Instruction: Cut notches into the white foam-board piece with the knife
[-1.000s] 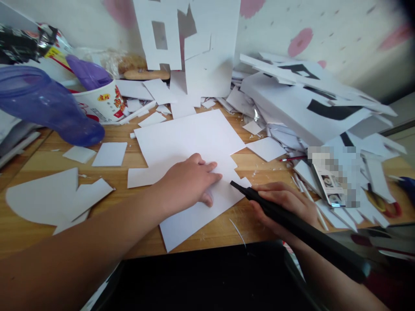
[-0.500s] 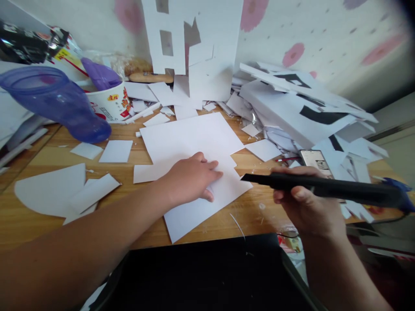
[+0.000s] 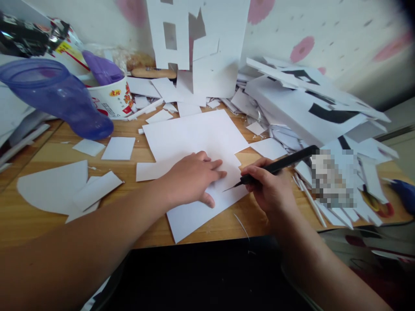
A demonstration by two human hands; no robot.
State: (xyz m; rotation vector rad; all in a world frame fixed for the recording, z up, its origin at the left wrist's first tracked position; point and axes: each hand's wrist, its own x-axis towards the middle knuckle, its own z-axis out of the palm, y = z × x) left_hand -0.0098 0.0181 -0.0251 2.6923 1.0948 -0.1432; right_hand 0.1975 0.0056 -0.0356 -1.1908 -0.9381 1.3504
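My left hand [image 3: 194, 178] lies with spread fingers on white foam boards, pressing them to the wooden table. One white board [image 3: 194, 134] lies toward the back; another white board [image 3: 191, 220] reaches toward the table's front edge. My right hand [image 3: 270, 188] is closed around a black utility knife [image 3: 279, 165], held like a pen. Its thin blade points left and down, the tip over the board just right of my left fingers. Whether the tip touches the board I cannot tell. A narrow white strip [image 3: 147, 171] sticks out left of the boards.
Cut white pieces [image 3: 53, 185] lie at left, near a blue-purple plastic vessel [image 3: 78, 103] and a paper cup [image 3: 113, 97]. A white panel with cut openings [image 3: 217, 73] stands at the back. Stacked offcuts [image 3: 292, 108] and scissors [image 3: 384, 209] are at right.
My right hand has moved left and turned the utility knife, bringing its blade from beside the board down over it. My left hand has stayed on the boards. The view has shifted slightly.
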